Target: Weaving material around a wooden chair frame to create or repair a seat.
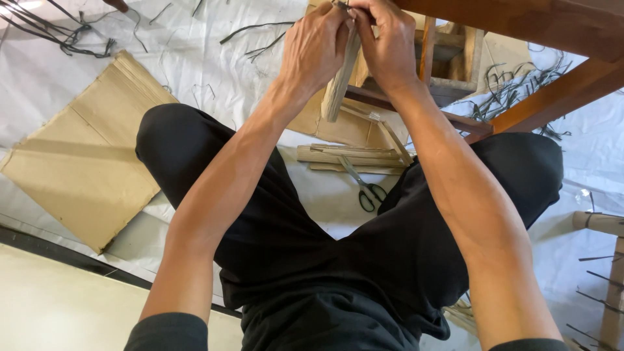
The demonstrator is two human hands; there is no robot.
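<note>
View from above of a seated person in black clothes, both arms stretched forward. The left hand (315,45) and right hand (385,42) meet at the top of the picture, fingers curled tight around the upper end of a flat tan strip (339,81). The strip hangs down from the grip, tilting slightly left, its lower end free above the lap. Behind it stands a wooden frame (552,97). On the white sheet (195,58) between the knees lie more strips (351,156) and scissors (367,188). Cardboard (84,162) lies to the left.
</note>
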